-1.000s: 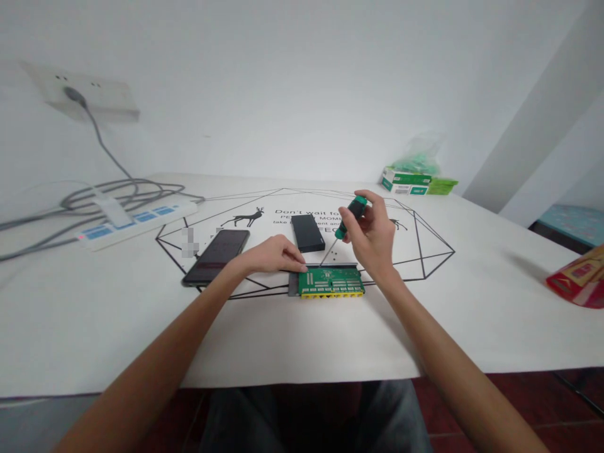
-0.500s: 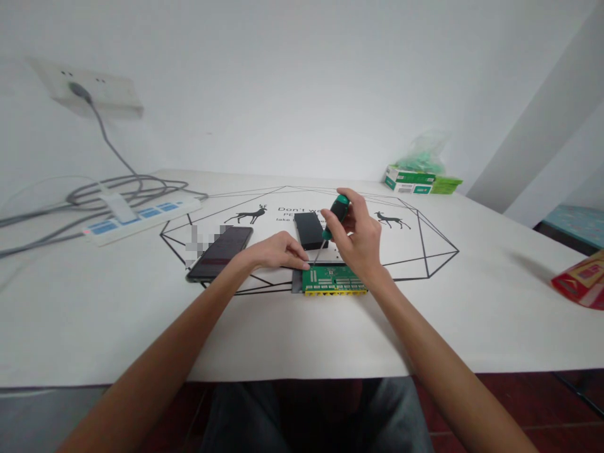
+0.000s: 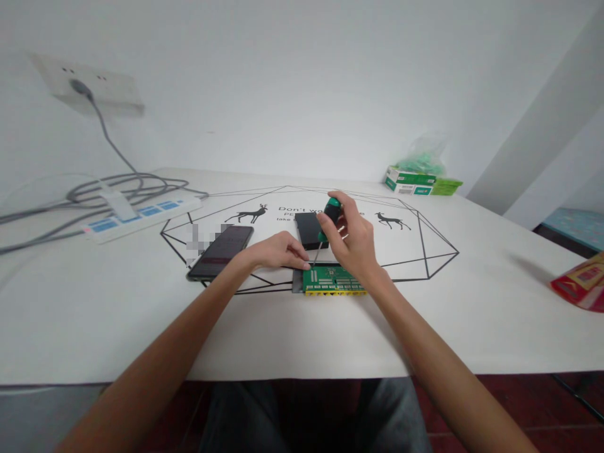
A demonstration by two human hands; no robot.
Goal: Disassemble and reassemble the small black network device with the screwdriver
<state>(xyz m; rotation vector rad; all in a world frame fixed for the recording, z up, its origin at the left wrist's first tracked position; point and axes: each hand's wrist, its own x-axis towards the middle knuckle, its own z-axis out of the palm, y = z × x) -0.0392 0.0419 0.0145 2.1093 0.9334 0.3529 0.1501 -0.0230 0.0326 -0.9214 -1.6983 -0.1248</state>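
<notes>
A green circuit board [image 3: 330,277] with a yellow strip along its front edge lies in a dark metal casing [image 3: 297,281] on the table. My left hand [image 3: 283,251] has its fingers closed at the board's back left corner, holding it there. In my right hand [image 3: 352,236] is a screwdriver [image 3: 331,212] with a green and black handle, the fingers wrapped around it. Its shaft slants down to the left, and the tip meets the board's back left corner beside my left fingertips. The right forearm and hand cover the board's right end.
Behind the board sits a black box [image 3: 310,231]. A phone [image 3: 224,251] lies to the left, beyond it a power strip [image 3: 146,217] with coiled grey cables [image 3: 127,187]. Green and white boxes [image 3: 409,180] stand at the back right; a red packet [image 3: 580,283] is at the right edge.
The screwdriver's handle has swung a little left and stands more upright, as my right hand has turned on it. My left hand and the board look unchanged.
</notes>
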